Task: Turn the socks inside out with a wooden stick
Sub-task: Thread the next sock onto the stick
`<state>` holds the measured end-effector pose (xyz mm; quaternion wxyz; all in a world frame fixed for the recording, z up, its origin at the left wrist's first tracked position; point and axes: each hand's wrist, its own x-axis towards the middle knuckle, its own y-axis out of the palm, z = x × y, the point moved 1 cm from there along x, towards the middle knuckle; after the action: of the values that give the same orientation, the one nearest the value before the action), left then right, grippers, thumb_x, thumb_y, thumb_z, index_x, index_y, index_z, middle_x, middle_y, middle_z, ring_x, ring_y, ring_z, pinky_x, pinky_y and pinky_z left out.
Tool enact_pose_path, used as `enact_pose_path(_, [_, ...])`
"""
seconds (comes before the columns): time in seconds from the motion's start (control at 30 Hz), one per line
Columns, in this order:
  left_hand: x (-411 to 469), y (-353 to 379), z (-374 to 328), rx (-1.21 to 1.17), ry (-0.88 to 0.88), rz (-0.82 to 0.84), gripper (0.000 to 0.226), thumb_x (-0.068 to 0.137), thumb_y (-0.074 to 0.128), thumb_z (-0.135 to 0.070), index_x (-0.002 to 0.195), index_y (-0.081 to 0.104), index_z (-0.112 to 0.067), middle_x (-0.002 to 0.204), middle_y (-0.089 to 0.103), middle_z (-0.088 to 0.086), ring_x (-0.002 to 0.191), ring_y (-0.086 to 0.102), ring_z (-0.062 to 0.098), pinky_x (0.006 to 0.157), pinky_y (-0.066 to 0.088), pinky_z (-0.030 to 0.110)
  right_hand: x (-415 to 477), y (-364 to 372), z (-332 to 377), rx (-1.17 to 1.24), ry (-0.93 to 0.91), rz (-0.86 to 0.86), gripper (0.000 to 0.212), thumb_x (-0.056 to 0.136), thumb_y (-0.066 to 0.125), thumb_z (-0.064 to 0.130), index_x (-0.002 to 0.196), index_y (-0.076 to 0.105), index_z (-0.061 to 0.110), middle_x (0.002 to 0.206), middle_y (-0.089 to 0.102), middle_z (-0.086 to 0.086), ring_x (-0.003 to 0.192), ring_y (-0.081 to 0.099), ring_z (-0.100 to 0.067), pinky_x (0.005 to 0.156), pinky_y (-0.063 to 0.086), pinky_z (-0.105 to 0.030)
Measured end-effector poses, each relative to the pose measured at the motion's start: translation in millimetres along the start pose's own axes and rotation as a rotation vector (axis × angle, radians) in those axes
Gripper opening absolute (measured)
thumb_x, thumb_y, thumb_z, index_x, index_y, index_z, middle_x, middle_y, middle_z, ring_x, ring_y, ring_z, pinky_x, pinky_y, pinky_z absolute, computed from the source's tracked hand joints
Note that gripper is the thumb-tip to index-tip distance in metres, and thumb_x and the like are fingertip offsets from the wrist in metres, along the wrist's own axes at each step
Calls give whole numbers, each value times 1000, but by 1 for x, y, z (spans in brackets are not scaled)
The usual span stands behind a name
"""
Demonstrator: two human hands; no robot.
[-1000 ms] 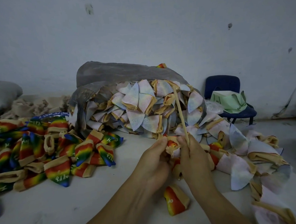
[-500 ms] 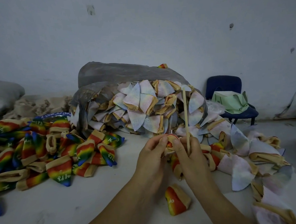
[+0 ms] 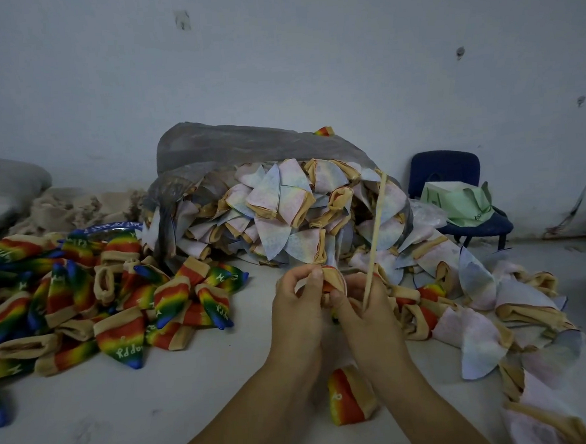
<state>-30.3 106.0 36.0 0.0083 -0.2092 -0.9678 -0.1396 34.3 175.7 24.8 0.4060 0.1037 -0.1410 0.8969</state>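
Grey tabletop (image 3: 192, 399): rainbow pile (image 3: 120, 338) left seems done, many pale socks (image 3: 284, 215) wait right, left hand (image 3: 300, 310) pinches a sock (image 3: 334, 281), right hand (image 3: 369, 313) clamps the stick (image 3: 376, 230).

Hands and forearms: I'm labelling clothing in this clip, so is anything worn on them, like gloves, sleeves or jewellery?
Nothing worn shows. The left hand and right hand are bare, no gloves or rings in view, and both forearms are bare to the picture's lower edge: no sleeves, watch or bracelet.

stick (image 3: 376, 237) base inside right hand (image 3: 369, 320), sock (image 3: 334, 281) mostly covered (little shows)
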Motion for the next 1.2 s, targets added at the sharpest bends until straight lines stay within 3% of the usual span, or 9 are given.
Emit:
enact_pose_path(0.23, [6, 0, -1, -251, -191, -2, 13, 102, 50, -13, 99, 61, -8, 98, 67, 16, 86, 66, 20, 73, 56, 28, 2, -5, 1, -1, 30, -15, 13, 91, 61, 28, 92, 54, 39, 90, 65, 13, 80, 63, 1, 62, 46, -11])
enact_pose_path(0.43, [11, -2, -5, -516, -441, 143, 25, 101, 46, -7, 115, 58, 11, 112, 64, 28, 98, 64, 30, 77, 55, 32, 4, -11, -1, 207, 169, 20, 7, 93, 59, 29, 92, 66, 33, 56, 59, 9, 50, 51, -7, 48, 39, -24])
enact_pose_path(0.6, [11, -3, -8, -714, -530, 247, 26, 98, 52, -4, 116, 60, 12, 100, 67, 25, 89, 68, 27, 77, 57, 33, 7, -10, -4, 544, 300, 83, 13, 93, 58, 26, 100, 66, 18, 57, 53, 6, 44, 42, -4, 46, 31, -21])
enact_pose_path(0.67, [11, -3, -6, -580, -407, 220, 19, 97, 55, -6, 110, 64, 5, 95, 72, 20, 81, 73, 23, 67, 59, 28, 9, -13, -5, 613, 326, 86, 10, 94, 56, 22, 99, 62, 16, 52, 52, 8, 40, 40, -2, 42, 32, -18])
enact_pose_path(0.77, [10, -7, -4, -101, -101, 235, 15, 97, 58, -16, 107, 69, -19, 110, 71, 7, 92, 71, 13, 74, 57, 22, 11, -18, -7, 605, 330, 70, 14, 96, 53, 22, 107, 59, 15, 52, 51, 6, 41, 40, -4, 40, 35, -19])
enact_pose_path(0.9, [10, -13, -7, 415, 234, 335, 21, 97, 60, -28, 96, 66, -48, 110, 61, -21, 99, 54, -14, 76, 43, 2, 13, -27, -9, 276, 257, 8, 26, 97, 49, 33, 119, 60, 24, 90, 66, -8, 67, 53, -15, 59, 44, -30])
enact_pose_path(1.0, [13, -13, -3, 609, 290, 350, 19, 97, 59, -31, 102, 65, -48, 112, 59, -24, 99, 51, -11, 76, 39, 3, 12, -28, -9, 210, 207, -31, 28, 98, 48, 34, 121, 60, 24, 104, 67, -6, 85, 61, -18, 67, 47, -29])
enact_pose_path(1.07, [13, -12, 1, 622, 270, 338, 18, 97, 59, -29, 104, 67, -43, 110, 62, -22, 96, 53, -10, 73, 39, 3, 11, -26, -9, 184, 181, -38, 29, 97, 47, 35, 120, 60, 23, 98, 65, -1, 80, 58, -11, 66, 45, -24])
enact_pose_path(1.2, [12, -10, 4, 397, 116, 273, 18, 100, 55, -26, 91, 67, -37, 73, 66, -14, 65, 59, -5, 57, 42, 7, 8, -20, -8, 83, 93, -104, 21, 95, 46, 45, 107, 62, 38, 97, 65, 7, 83, 60, -2, 71, 50, -23])
